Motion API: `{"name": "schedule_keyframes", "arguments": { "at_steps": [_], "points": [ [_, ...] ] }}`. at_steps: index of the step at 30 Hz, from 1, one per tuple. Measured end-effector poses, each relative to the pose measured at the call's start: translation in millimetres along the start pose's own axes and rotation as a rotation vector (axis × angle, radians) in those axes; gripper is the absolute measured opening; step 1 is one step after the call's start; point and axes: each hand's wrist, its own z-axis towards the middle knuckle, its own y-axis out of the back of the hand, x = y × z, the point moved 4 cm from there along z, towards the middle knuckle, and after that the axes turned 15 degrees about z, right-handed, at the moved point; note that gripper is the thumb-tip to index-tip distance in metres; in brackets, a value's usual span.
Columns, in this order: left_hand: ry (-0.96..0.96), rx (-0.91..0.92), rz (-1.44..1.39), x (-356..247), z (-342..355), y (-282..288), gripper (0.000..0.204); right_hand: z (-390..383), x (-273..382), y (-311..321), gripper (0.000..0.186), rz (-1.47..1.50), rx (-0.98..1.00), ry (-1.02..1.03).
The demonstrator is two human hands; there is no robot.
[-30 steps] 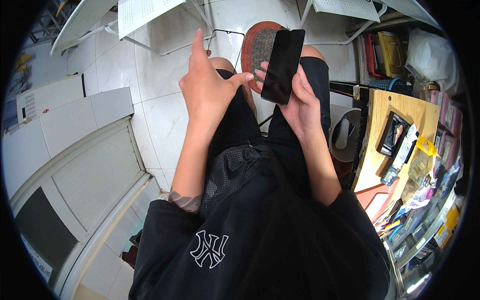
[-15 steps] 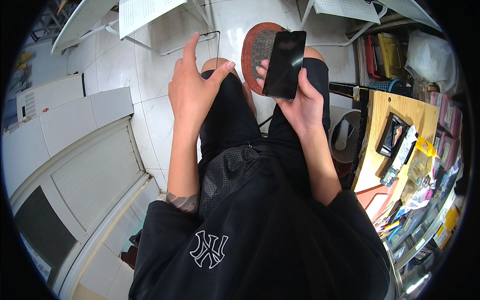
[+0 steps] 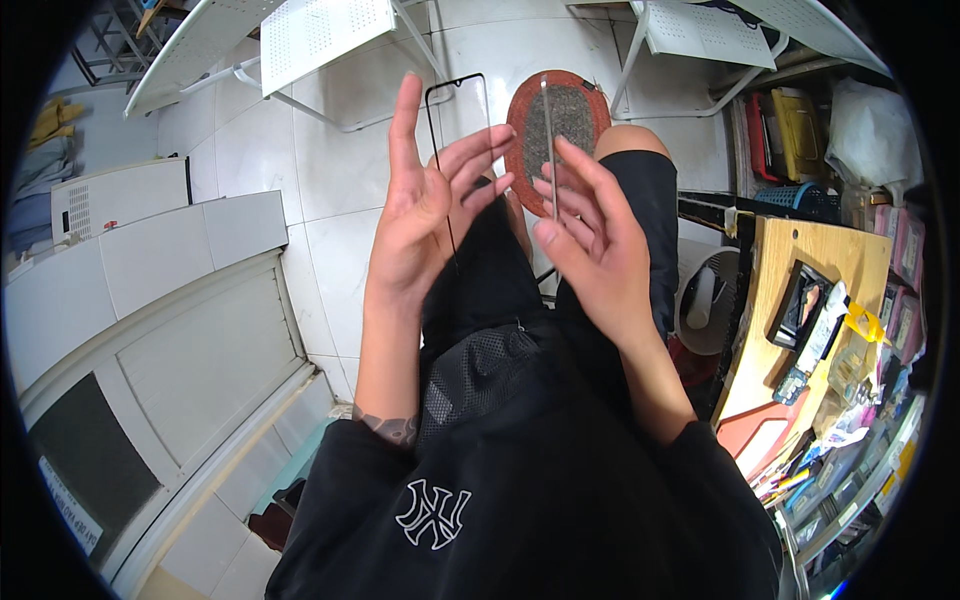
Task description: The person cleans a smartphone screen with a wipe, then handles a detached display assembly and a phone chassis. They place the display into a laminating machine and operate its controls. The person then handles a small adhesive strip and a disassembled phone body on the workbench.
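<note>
My left hand [image 3: 408, 225], palm turned inward, holds a clear glass screen protector [image 3: 462, 112] with a thin black border. Its index finger points up beside the glass, and the other fingers show through and behind the pane. Opposite it, my right hand [image 3: 600, 240] holds a smartphone [image 3: 549, 140] by its sides. The phone stands edge-on, so only its slim metallic side shows and its screen is turned out of sight. Phone and glass are apart, both above my knees.
An oval red-rimmed grey mat [image 3: 530, 125] lies on the tiled floor. White perforated chairs [image 3: 325, 45] stand ahead. At my right, a wooden bench [image 3: 760, 330] carries phone parts and tools, beside a white bin [image 3: 708, 300]. A tiled ledge [image 3: 150, 245] runs along my left.
The phone has turned from showing its black screen to edge-on. My left hand has rotated palm inward, bringing the glass nearer the phone. The whole view has shifted slightly.
</note>
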Motion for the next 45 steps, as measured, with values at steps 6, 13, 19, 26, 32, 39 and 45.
{"name": "schedule_keyframes", "arguments": {
  "at_steps": [6, 13, 19, 26, 32, 39, 45],
  "points": [
    [-0.038, 0.016, -0.103, -11, 0, -4, 0.12, -3, 25, -23, 0.081, -0.306, 0.003, 0.253],
    [-0.137, 0.019, -0.063, -24, -1, -5, 0.114, -11, 45, -33, 0.078, -0.499, 0.084, 0.34],
    [-0.188, 0.024, -0.135, -20, -4, -8, 0.096, -11, 47, -46, 0.076, -0.542, 0.128, 0.423],
    [-0.212, -0.005, -0.153, -28, -7, -11, 0.1, -11, 46, -53, 0.076, -0.581, 0.151, 0.396],
    [-0.214, -0.014, -0.192, -29, -8, -12, 0.104, -10, 46, -55, 0.078, -0.558, 0.168, 0.396],
    [-0.202, -0.047, -0.229, -31, -10, -16, 0.105, -12, 46, -55, 0.081, -0.602, 0.194, 0.405],
    [-0.214, -0.07, -0.246, -31, -11, -20, 0.105, -12, 44, -55, 0.08, -0.612, 0.185, 0.435]
  ]
}}
